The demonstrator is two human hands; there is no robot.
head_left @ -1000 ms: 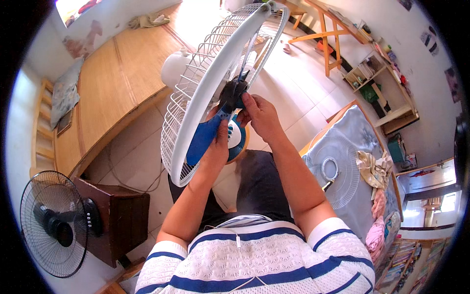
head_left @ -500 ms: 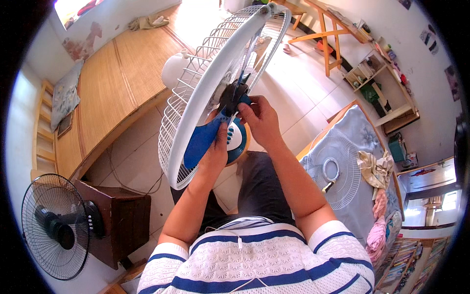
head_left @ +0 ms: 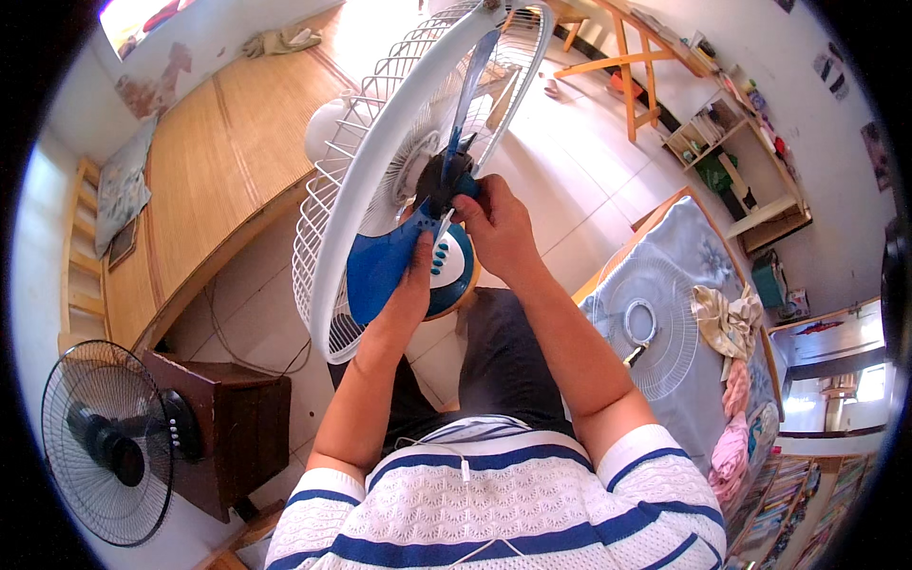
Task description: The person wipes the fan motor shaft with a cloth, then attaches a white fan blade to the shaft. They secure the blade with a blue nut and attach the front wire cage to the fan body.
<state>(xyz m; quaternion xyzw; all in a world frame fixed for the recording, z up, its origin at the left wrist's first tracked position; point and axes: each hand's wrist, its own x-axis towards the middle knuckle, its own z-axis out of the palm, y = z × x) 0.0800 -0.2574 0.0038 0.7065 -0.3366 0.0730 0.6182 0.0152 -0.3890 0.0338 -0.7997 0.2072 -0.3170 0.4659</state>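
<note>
In front of me stands an electric fan with its white wire rear guard (head_left: pixel 353 180) turned sideways and its front uncovered. Its blue blades (head_left: pixel 375 275) spread from a dark hub (head_left: pixel 437 185). My left hand (head_left: pixel 410 290) is closed on the lower blade near the hub, thumb on the near face, other fingers hidden behind it. My right hand (head_left: pixel 501 228) pinches a dark teal knob (head_left: pixel 465 184) at the hub's centre. Below the hands shows the fan's teal and white base (head_left: pixel 451 273) with teal buttons. A round front grille (head_left: pixel 655 370) lies on the cloth-covered surface to my right.
A black fan (head_left: pixel 109 446) stands by a dark brown wooden box (head_left: pixel 242 427) at the left. A mat-covered bed (head_left: pixel 228 142) fills the far left. Crumpled cloths (head_left: pixel 727 323) lie beside the grille. A wooden folding stand (head_left: pixel 627 66) and shelf (head_left: pixel 741 180) are at the far right.
The fan's guard and blades have shifted slightly to the left, and both hands have moved with them. The left hand still holds the blade and the right hand stays on the knob.
</note>
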